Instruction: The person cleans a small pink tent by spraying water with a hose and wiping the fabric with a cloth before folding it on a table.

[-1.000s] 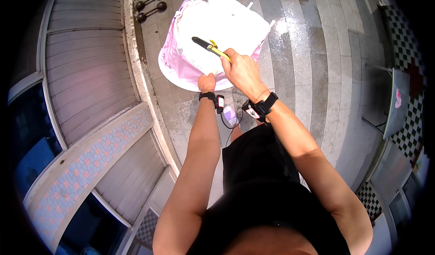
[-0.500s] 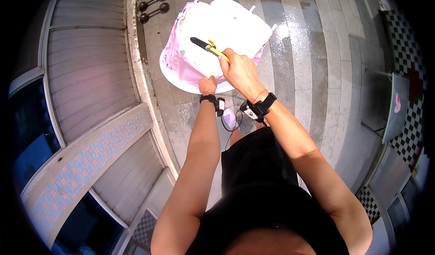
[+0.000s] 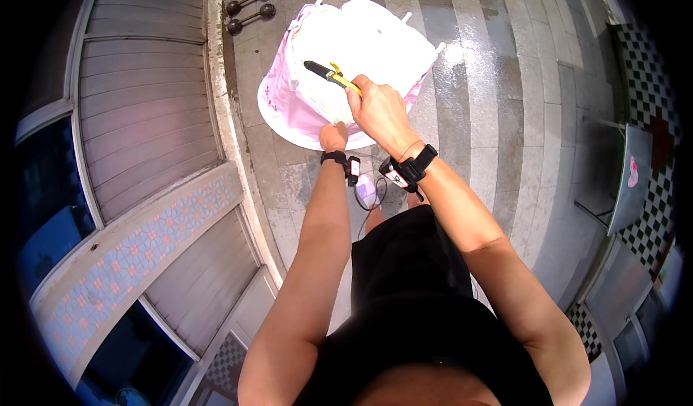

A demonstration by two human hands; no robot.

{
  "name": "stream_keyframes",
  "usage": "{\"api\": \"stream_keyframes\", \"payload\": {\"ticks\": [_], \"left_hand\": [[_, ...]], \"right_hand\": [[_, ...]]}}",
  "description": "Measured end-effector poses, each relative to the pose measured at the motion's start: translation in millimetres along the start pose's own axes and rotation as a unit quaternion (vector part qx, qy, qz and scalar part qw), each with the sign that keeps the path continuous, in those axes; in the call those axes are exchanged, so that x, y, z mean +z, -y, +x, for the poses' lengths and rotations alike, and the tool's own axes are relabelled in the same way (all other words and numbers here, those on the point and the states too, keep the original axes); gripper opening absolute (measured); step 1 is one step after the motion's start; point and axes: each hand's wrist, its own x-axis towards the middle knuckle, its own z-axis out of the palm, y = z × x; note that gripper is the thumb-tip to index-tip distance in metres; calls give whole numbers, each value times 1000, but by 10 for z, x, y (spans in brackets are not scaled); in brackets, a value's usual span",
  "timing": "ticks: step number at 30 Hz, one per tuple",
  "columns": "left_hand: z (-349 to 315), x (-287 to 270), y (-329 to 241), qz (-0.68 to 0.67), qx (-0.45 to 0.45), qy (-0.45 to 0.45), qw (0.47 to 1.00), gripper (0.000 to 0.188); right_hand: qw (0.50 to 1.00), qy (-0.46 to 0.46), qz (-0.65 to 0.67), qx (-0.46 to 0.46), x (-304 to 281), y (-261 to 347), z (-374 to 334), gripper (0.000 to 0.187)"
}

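Note:
A large pink tub-like fabric thing (image 3: 307,121) with an overexposed white top and several white strap-like tips along its edge lies on the tiled ground ahead of me. My left hand (image 3: 334,137) is closed at its near edge, gripping the fabric there; the fingertips are partly lost in the glare. Above the white top, my right hand (image 3: 380,114) is wrapped round a yellow stick-like tool with a black end (image 3: 328,74). The black end points up and left, and a small yellow tab sticks out beside it. I cannot make out the tool's kind.
At the upper left, two dumbbell-like bars with dark round ends (image 3: 250,10) lie by a wall of slatted panels (image 3: 148,95). A folding table (image 3: 633,175) stands at the right near checkered tiles. Wet patches (image 3: 462,23) shine on the ground. My foot (image 3: 367,189) is close to the tub-like thing.
The whole scene has shifted slightly in view. Both hands keep their grips, and the tool holds nearly the same place over the white top.

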Motion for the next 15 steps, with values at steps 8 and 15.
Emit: {"api": "stream_keyframes", "payload": {"ticks": [8,15], "left_hand": [[-154,-88,-96,33,27,6,999,43],[-25,-10,51,-43,-4,-5,999,40]], "right_hand": [[999,5,-31,24,-19,-180,95,24],[996,75,-55,15,28,-227,-366,23]]}}
